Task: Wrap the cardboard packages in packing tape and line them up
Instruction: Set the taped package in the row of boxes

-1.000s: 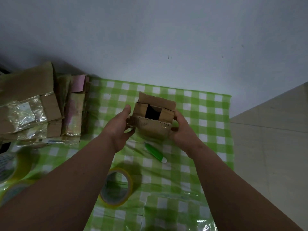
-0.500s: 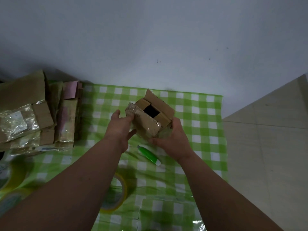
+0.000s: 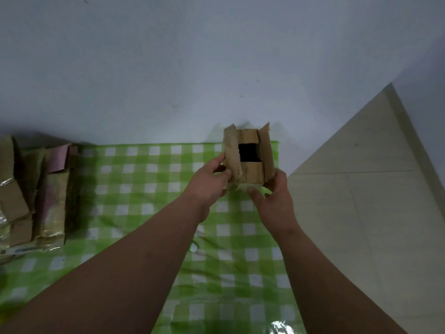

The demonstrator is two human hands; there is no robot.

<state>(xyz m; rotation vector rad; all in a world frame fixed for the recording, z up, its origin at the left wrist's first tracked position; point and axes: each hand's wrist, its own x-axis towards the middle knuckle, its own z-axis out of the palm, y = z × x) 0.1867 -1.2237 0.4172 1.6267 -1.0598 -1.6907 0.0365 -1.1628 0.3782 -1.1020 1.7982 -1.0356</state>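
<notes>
The small brown cardboard box (image 3: 249,158) has moved to the green-checked tablecloth's (image 3: 134,189) far right corner; left hand (image 3: 208,186) and right hand (image 3: 274,198) grasp it. No readable writing.

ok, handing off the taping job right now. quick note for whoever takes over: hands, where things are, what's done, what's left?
Left hand: grips the left side of the small cardboard box, fingers on its left flap.
Right hand: holds the box at its lower right corner.
Box: held up over the far right part of the green checked cloth, top flaps open, dark inside showing, not sealed.
Done: several taped packages lie side by side at the left edge.
Left: close the flaps, tape this box, set it in line with the others. No tape roll in view now.
</notes>
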